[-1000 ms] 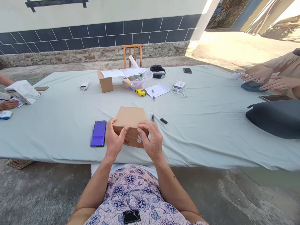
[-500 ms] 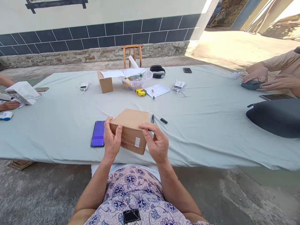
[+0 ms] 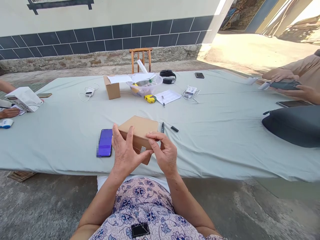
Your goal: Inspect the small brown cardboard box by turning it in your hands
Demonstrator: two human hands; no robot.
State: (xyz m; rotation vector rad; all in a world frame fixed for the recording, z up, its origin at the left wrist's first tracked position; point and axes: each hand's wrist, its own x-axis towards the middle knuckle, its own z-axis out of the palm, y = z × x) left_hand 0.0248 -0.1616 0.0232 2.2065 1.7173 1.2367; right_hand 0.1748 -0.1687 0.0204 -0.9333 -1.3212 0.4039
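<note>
A brown cardboard box (image 3: 140, 126) is tilted between my hands at the front edge of the table. My left hand (image 3: 124, 150) holds its left side, fingers spread over the top edge and the thumb stretched across the front face. My right hand (image 3: 165, 150) grips the top right edge between thumb and fingers. A patterned label (image 3: 143, 149) shows partly on the front face; my left hand hides the rest of that face. Left of the box lies a phone with a purple screen (image 3: 105, 142). An uncapped black marker (image 3: 162, 127) and its cap (image 3: 174, 128) lie to the right.
Farther back are a smaller carton (image 3: 113, 89), a plastic basket (image 3: 142, 89), a yellow tape measure (image 3: 150, 98), paper with a pen (image 3: 168, 96) and a power bank (image 3: 190, 91). A black case (image 3: 291, 126) lies right. Other people's hands work at both ends.
My left thumb has swung right across the box's front face, covering part of it. My right hand has shifted slightly left. The person at right has lifted a dark item.
</note>
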